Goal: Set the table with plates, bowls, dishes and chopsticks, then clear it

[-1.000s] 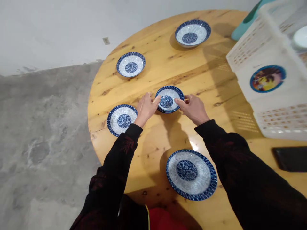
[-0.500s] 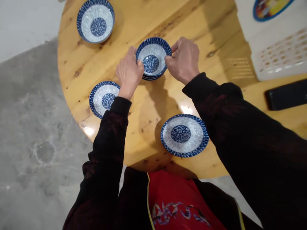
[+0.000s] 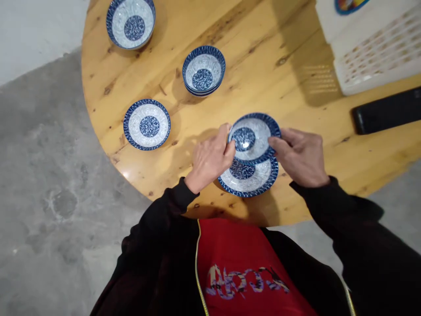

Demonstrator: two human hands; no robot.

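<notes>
A small blue-and-white bowl is held between my two hands, tilted. My left hand pinches its left rim, and my right hand grips its right rim with thumb and fingers. Just beneath the bowl, partly covered by it, lies a blue-rimmed plate near the table's front edge. Farther back stands a short stack of matching bowls. To the left of the hands lies another patterned plate.
A larger bowl stands at the far left of the round wooden table. On the right are a white perforated plastic basket and a long black object. Grey floor shows beyond the table's left edge.
Both hands have lifted the top bowl off the stack and carried it toward me and to the right, over the front plate. The rest of the stack stays behind.
</notes>
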